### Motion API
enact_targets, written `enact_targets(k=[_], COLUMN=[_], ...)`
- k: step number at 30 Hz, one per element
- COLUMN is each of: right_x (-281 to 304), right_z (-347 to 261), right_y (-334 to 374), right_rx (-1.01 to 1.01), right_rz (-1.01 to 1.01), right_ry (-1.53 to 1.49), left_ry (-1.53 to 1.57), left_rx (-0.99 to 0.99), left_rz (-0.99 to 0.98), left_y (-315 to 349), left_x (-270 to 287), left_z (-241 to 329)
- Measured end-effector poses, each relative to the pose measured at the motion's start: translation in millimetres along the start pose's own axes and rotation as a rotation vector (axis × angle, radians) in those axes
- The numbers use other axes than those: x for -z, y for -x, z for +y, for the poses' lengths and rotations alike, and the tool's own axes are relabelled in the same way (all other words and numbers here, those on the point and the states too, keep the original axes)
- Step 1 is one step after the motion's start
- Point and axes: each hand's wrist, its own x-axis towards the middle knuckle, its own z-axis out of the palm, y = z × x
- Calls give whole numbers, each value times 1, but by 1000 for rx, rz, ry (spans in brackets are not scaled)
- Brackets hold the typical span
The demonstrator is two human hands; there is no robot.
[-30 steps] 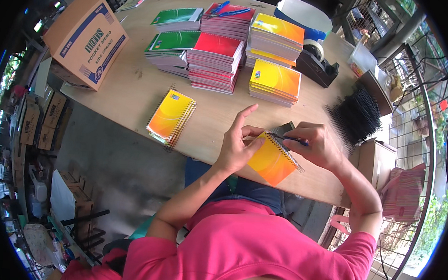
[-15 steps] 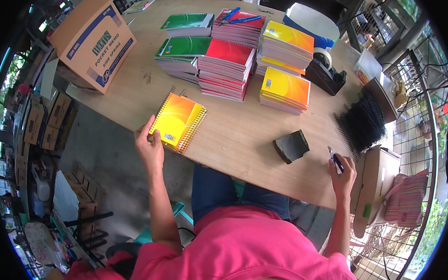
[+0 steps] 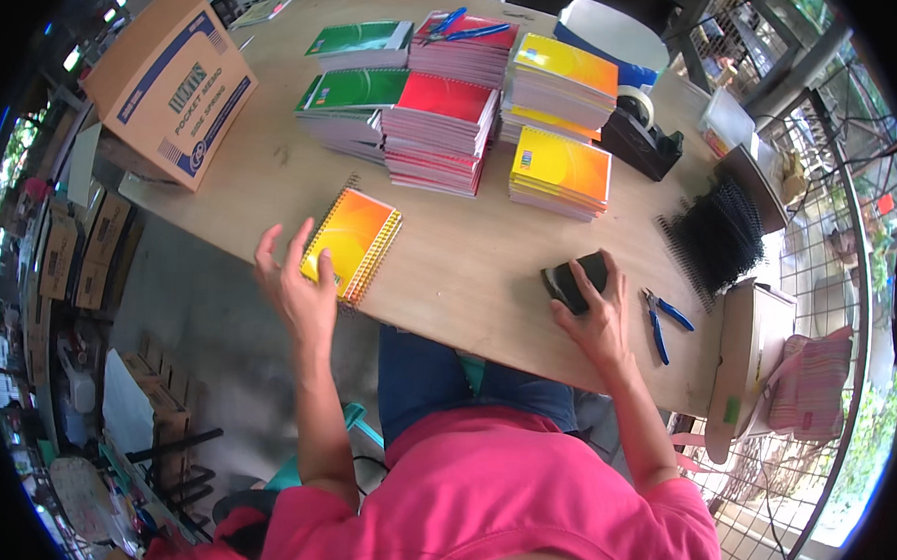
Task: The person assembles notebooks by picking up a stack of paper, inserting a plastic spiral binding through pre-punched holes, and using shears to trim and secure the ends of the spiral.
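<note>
A small stack of yellow-orange spiral notebooks (image 3: 355, 234) lies near the table's front edge. Over its left side is my left hand (image 3: 298, 278), open, with fingers spread; whether a fingertip touches the cover I cannot tell. My right hand (image 3: 599, 317) is closed round a dark, curved block (image 3: 565, 285) resting on the table, thumb on the near side and fingers over the top. Just right of that hand, blue-handled nippers (image 3: 661, 324) lie on the wood with their handles apart.
Piles of green (image 3: 352, 91), red (image 3: 440, 130) and yellow notebooks (image 3: 559, 175) stand at the back, blue-handled tools (image 3: 464, 28) on top. A cardboard box (image 3: 176, 108) is at left. Along the right sit a tape dispenser (image 3: 645, 143), black spiral coils (image 3: 721, 232) and another box (image 3: 756, 343).
My right hand has let go of the nippers, leaving them on the table, and moved left onto the dark block. My left hand has lifted and spread its fingers beside the notebooks.
</note>
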Motion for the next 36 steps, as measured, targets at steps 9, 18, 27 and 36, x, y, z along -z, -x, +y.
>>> enact_targets(k=[9, 18, 27, 36], right_x=[51, 34, 41, 99], right_z=[67, 160, 172, 133], right_y=[-21, -61, -52, -49], right_rx=[-123, -274, -162, 246], right_rz=[214, 90, 308, 234], right_ry=[108, 524, 448, -16], left_ry=[461, 450, 983, 838], left_rx=[-56, 46, -20, -327], left_rz=[-457, -588, -310, -437], left_y=[-78, -86, -70, 62], left_x=[-132, -182, -128, -85], left_z=[191, 202, 189, 130])
